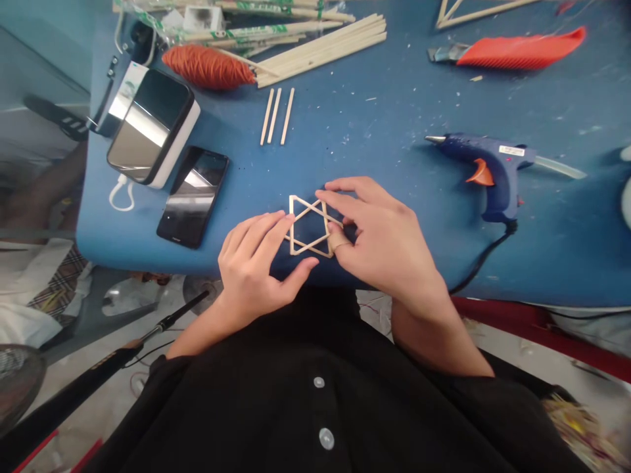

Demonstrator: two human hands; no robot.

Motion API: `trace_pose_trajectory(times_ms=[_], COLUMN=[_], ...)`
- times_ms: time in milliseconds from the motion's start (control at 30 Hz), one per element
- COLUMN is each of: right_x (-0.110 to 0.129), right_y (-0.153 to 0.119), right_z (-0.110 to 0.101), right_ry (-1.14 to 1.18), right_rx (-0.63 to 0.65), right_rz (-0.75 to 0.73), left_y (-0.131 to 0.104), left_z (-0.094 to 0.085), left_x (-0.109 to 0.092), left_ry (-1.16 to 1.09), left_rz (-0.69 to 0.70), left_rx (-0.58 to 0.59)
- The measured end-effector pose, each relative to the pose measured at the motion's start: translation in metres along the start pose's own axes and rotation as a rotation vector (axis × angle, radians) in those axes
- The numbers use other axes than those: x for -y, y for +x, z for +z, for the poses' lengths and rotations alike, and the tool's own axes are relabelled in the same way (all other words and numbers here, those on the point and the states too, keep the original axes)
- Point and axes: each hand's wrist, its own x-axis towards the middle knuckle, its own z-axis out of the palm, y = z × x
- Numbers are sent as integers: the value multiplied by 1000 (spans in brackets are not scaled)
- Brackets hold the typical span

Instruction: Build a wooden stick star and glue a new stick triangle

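Observation:
A small six-pointed star of thin wooden sticks [308, 246] lies flat near the front edge of the blue table. My left hand [256, 263] rests at its left side, fingertips touching the sticks, thumb stretched away from the fingers. On the star's right side, my right hand [379, 230] has its thumb and fingers closed on the sticks at one corner. A tan band wraps the right thumb. Beyond the star lie three short loose sticks [277, 117]. To the right is a blue glue gun [488, 157] with an orange trigger and a glue stick in its back.
At the back lie long wooden sticks [325, 49], orange yarn [210, 67] and a red-handled utility knife [522, 52]. A phone [193, 197] and a black-and-white boxy device [152, 125] are at left. A triangular stick frame [478, 12] sits at the far right.

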Motion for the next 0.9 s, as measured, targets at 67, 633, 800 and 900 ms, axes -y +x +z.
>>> trace_pose_trajectory(times_ms=[67, 633, 800, 900], right_x=[-2, -17, -17, -17], right_y=[0, -16, -30, -36], right_z=[-3, -17, -6, 0], right_ry=[31, 54, 67, 97], right_rx=[-32, 85, -56, -128], right_rz=[10, -254, -251, -254], left_y=[1, -20, -21, -21], left_z=[-3, 15, 11, 6], left_x=[1, -16, -11, -6], left_ry=[-13, 118, 34, -46], left_rz=[7, 88, 116, 116], left_rx=[-6, -79, -59, -65])
